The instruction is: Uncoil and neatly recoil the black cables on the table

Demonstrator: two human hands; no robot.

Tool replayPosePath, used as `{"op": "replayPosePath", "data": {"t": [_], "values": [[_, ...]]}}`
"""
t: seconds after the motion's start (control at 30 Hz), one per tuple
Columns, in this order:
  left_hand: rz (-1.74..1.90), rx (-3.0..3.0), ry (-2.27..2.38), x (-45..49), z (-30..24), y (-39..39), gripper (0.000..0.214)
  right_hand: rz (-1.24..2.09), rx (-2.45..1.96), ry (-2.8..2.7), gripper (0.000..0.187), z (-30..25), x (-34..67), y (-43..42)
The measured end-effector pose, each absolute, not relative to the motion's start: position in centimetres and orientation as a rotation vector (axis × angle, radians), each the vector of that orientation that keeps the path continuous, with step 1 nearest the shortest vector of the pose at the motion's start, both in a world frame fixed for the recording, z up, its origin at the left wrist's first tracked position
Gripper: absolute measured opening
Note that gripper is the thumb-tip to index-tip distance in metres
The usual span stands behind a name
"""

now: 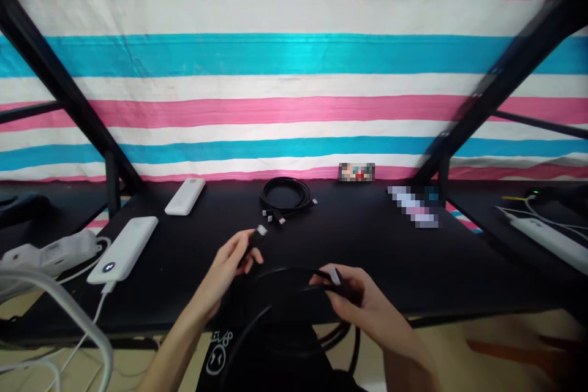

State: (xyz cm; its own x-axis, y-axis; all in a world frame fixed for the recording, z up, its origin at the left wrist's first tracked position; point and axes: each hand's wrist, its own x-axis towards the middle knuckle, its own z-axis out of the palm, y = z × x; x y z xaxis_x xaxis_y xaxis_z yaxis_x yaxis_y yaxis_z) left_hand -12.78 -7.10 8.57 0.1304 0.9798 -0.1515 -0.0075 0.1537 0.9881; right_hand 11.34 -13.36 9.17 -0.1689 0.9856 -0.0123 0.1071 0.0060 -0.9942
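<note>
A black cable (294, 271) hangs in loose loops between my hands, partly below the table's front edge. My left hand (236, 254) is closed around one black plug of it, and the plug's silver metal end (261, 231) points up and away. My right hand (351, 297) grips the cable's loops together with another plug, whose pale metal tip (335, 276) sticks up between the fingers. Beyond my hands, a second black cable (285, 194) lies coiled on the table, several metal-tipped plugs around its near side.
On the left of the black table (193, 257) lie two white power banks, the nearer (124, 251) with a lit display and a white cord, the farther (185, 196) unplugged. White power strips (55, 254) and cords sit far left. Slanting black frame bars (68, 86) flank a striped sheet.
</note>
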Motion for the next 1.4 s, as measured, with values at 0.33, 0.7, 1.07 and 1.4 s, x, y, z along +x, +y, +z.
{"op": "replayPosePath", "data": {"t": [0.33,0.7,1.07,1.4], "values": [[0.607,1.494,0.965,-9.0,9.7,-6.1,0.049,1.190,-1.293,-1.292,0.037,8.1,10.2,-9.4],[0.617,1.402,0.961,-8.3,9.3,-3.7,0.046,1.102,-1.241,-1.441,0.032,8.2,9.8,-7.3],[1.034,1.128,1.194,-8.0,3.5,-1.7,0.035,1.077,-1.186,-0.591,0.047,5.4,10.4,-4.1],[1.317,0.989,1.187,-7.9,0.6,-0.9,0.037,1.086,-1.161,-0.749,0.039,3.0,9.4,-2.3]]}}
